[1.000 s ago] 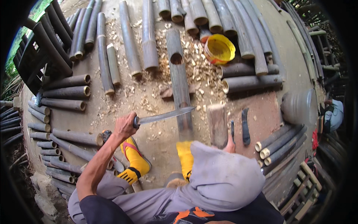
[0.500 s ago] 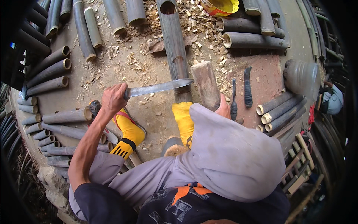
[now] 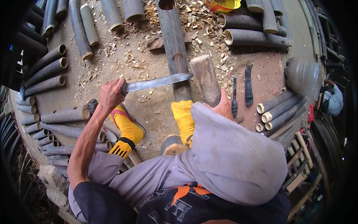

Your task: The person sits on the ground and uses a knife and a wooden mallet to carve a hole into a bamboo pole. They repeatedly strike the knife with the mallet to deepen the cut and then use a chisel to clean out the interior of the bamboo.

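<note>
My left hand [image 3: 111,93] grips the handle of a long steel knife [image 3: 158,82], whose blade lies across a thick bamboo pole [image 3: 174,44] running away from me. My right hand [image 3: 223,107], partly hidden by a grey sleeve, holds a thick wooden mallet [image 3: 206,79] just right of the pole, its head near the blade's tip. Both feet wear yellow socks; the right foot [image 3: 183,117] presses on the pole's near end, and the left foot [image 3: 126,128] rests on the ground in a sandal.
Cut bamboo tubes lie in rows at the left [image 3: 46,71], top and right [image 3: 274,108]. Wood chips [image 3: 201,22] cover the ground around the pole. Two dark hand tools [image 3: 248,84] lie right of the mallet. A yellow bowl [image 3: 223,4] sits at the top edge.
The view has closed in on the pole. The knife blade now rests across the bamboo, and the mallet has come in beside the blade's tip.
</note>
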Tool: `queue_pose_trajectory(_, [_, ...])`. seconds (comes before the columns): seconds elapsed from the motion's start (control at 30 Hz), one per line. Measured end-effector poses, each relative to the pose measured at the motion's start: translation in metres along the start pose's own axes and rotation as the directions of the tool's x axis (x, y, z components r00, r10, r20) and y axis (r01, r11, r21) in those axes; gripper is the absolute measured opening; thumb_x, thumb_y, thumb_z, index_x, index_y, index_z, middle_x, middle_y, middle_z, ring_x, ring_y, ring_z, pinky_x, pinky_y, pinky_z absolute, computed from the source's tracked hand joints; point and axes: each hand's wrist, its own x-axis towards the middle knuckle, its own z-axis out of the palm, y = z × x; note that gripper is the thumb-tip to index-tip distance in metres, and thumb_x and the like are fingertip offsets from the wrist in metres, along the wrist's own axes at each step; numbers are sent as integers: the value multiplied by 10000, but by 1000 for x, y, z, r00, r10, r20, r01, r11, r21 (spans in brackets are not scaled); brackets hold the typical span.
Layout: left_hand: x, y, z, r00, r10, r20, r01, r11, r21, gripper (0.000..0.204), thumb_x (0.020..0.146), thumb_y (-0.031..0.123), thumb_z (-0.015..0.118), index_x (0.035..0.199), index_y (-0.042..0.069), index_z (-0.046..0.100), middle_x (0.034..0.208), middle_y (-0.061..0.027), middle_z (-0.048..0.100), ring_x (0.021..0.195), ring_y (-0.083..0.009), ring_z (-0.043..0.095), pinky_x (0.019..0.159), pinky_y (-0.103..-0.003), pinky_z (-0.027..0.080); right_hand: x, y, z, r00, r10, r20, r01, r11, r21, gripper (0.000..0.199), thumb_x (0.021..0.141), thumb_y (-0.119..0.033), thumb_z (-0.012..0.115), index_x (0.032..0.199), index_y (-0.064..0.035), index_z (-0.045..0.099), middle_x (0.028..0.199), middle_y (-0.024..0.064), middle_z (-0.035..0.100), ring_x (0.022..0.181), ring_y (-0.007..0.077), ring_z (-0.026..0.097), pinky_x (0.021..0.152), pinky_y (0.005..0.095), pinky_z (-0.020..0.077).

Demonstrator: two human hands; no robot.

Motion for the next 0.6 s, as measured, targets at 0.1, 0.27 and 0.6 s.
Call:
queue_pose_trajectory(0.1, [1,-1,0,1000,1,21,-2,1000,29,163,726,106,637,820,87,505,691,-70,551,691,-259,610,609,-390,470,-1,-2,0,1000,7,-7,-7,1000,-7,784,662,-256,768,1258,36,350,1041,320,586,977,450,596,856,461,479])
queue_pose_trajectory(0.27, [3,-1,0,1000,9,4,-9,1000,26,186,696,85,651,818,76,510,690,-84,547,674,-275,599,602,-391,468,0,3,0,1000,-7,-10,7,1000,-13,799,657,-252,774,1266,38,344,1036,324,586,971,449,600,848,461,485])
queue_pose_trajectory(0.6, [6,-3,0,999,39,-27,-39,999,10,194,688,68,657,813,69,508,683,-93,537,649,-282,589,593,-391,466,2,5,-2,1000,-21,-2,21,1000,-16,795,654,-256,777,1255,46,354,1030,324,586,955,444,608,833,460,498])
